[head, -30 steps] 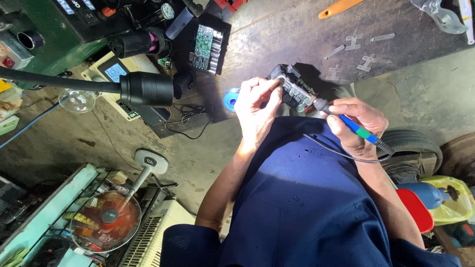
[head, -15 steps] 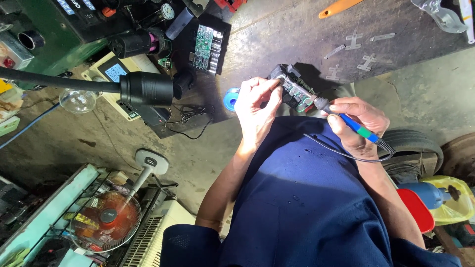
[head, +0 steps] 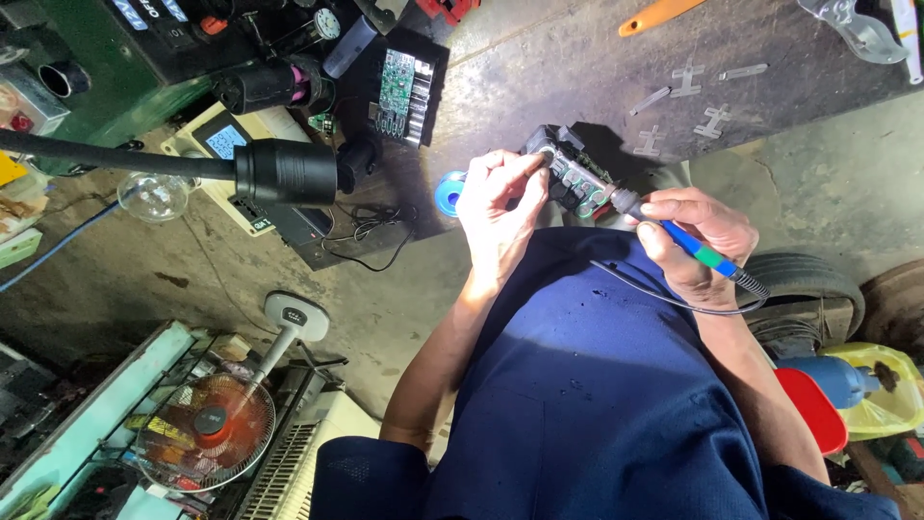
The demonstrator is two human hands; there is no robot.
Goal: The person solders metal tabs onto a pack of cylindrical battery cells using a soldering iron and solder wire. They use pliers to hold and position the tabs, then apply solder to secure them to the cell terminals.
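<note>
Pen-style hold on soldering iron (head: 698,252) in right hand (head: 695,246), fingers closed round blue-green handle, tip at small circuit module (head: 576,183). Left hand (head: 499,207) pinching what looks like solder wire, thumb and forefinger tight, at module's left end. Module near desk (head: 577,67) front edge, blue tape roll (head: 449,195) just beside. Best: brace both wrists, keep cord (head: 635,286) slack over lap, touch tip briefly, keep fingers off hot joint.

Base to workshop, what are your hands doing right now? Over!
Left hand pinching the circuit board. Right hand holding the blue soldering iron, tip at the board. Blue tape roll beside the left hand, nothing blocking.
</note>
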